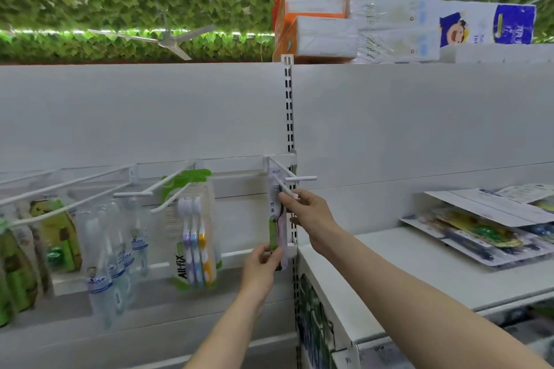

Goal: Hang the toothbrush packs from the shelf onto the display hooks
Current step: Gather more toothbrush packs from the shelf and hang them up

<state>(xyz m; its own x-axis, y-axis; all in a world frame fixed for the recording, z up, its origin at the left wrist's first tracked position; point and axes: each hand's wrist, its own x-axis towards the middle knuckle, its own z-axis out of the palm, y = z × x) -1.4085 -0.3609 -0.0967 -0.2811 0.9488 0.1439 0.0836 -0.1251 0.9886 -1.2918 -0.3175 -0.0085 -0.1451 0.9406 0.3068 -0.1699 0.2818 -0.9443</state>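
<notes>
Narrow toothbrush pack (277, 219) held upright at the rightmost display hook (288, 189).
The white shelf (419, 272) to its right bears stacked packs (479, 228). The held pack shows green and pink handles; the left hand (260, 266) grips its bottom, the right hand (308, 213) pinches its upper part.

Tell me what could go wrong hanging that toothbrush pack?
The pack might slip off the hook if its hole isn't fully on; I can't tell. The right hand pinches right by the hook's tip and could get poked. The left hand gripping the bottom might bend the pack.
</notes>
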